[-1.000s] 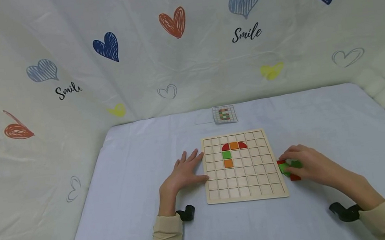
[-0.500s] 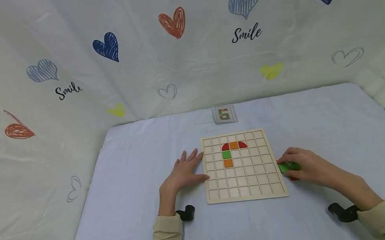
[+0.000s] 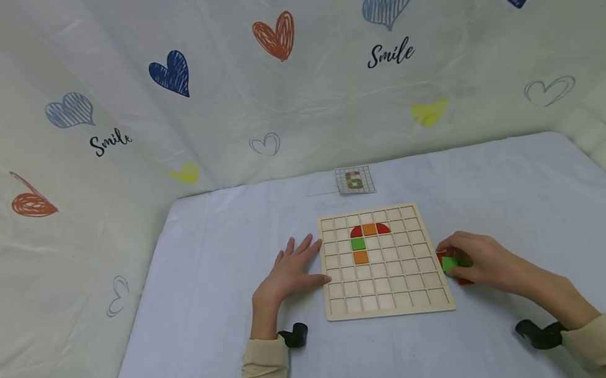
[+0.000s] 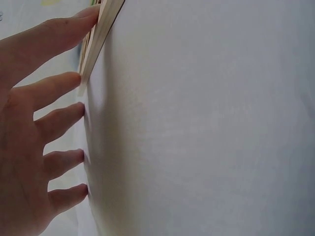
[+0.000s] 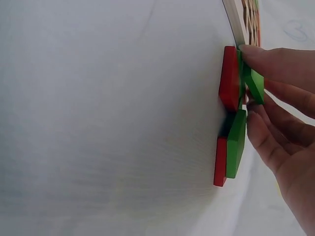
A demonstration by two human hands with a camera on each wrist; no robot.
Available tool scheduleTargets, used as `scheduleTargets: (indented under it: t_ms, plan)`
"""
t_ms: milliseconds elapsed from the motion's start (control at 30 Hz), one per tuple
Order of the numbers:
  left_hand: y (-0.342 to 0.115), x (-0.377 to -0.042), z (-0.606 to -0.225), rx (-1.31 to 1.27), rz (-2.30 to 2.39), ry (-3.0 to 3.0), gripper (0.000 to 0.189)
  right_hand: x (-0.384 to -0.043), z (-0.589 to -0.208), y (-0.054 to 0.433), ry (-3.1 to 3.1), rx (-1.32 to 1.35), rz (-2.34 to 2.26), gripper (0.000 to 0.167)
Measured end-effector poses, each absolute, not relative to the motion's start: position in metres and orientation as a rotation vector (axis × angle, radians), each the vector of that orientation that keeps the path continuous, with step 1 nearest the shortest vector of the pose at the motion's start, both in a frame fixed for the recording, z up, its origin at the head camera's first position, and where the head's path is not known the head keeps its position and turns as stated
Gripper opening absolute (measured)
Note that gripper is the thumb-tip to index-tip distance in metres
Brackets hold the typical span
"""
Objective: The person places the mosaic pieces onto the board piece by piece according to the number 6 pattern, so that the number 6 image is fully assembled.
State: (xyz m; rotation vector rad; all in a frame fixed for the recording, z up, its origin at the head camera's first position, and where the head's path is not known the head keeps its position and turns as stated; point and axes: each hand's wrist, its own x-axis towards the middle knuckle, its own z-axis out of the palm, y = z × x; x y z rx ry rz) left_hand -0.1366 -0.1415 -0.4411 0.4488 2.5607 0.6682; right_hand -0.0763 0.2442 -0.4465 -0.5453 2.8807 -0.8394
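Note:
My left hand point(image 3: 289, 273) lies at the left side of a wooden grid board point(image 3: 403, 283), fingers spread, thumb and index fingertips at its edge. In the left wrist view the thumb point(image 4: 54, 39) overlaps the board's rim point(image 4: 101, 42). Beyond the board's right edge, my right hand point(image 3: 487, 259) pinches a green tile point(image 5: 255, 87) between thumb and fingers. Around it in the right wrist view are a red tile point(image 5: 229, 78), another green tile point(image 5: 236, 145) and a second red tile point(image 5: 220, 162) under that one.
On the board sit two red quarter-round tiles point(image 3: 356, 231), an orange tile point(image 3: 369, 229) between them, and a green tile point(image 3: 358, 244) above another orange tile point(image 3: 361, 257). A printed pattern card point(image 3: 355, 180) lies behind the board on the white cloth point(image 3: 230, 241).
My right fingers have shifted slightly among the loose tiles, and the green tile between them has changed its tilt. The left hand and the tiles on the board stay as they were.

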Motion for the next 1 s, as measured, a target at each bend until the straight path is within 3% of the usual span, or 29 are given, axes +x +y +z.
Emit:
scheduleTargets:
  t_ms: [333, 1000]
  plan:
    - [-0.141, -0.137, -0.442, 0.45, 0.652, 2.563, 0.084, -0.078, -0.449, 0.25, 2.968, -0.734, -0.896, 0.032]
    - [-0.141, -0.136, -0.44, 0.438, 0.674, 2.552, 0.084, -0.085, -0.436, 0.236, 2.829, -0.596, -1.028, 0.031]
